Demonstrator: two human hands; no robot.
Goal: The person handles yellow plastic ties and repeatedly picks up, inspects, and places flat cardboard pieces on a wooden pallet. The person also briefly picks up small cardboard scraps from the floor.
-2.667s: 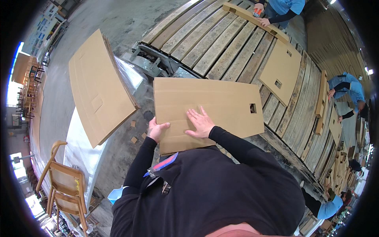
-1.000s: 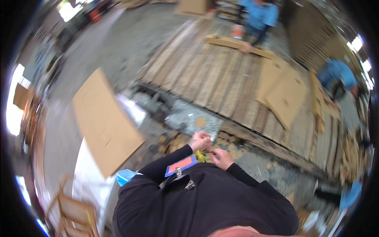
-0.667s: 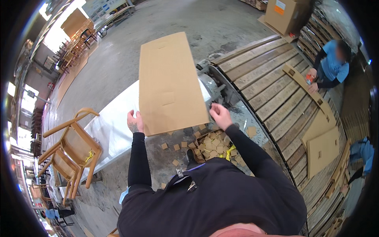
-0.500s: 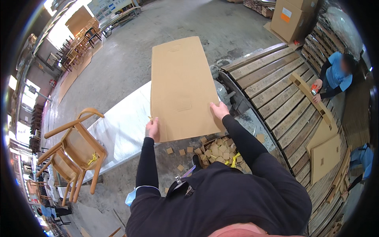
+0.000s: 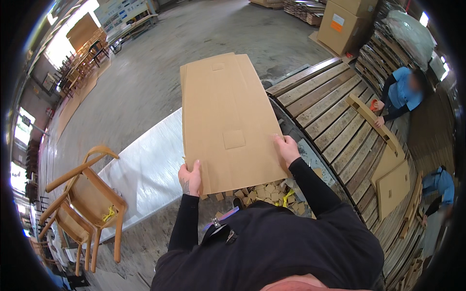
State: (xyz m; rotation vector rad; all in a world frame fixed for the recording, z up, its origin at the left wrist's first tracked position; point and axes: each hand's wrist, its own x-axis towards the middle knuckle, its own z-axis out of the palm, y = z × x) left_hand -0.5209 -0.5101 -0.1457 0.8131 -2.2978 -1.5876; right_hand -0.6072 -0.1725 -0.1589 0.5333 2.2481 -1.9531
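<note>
Corrugated cardboard sheets (image 5: 221, 104), apparently several, are clamped at opposite edges by left hand (image 5: 190, 178) and right hand (image 5: 287, 149). They are best kept level.

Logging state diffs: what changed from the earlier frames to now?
The left hand and right hand let go of the holed sheet, now on the slats at right. They then took hold of the other cardboard by opposite side edges and drew it slightly closer. The chair stayed put.
</note>
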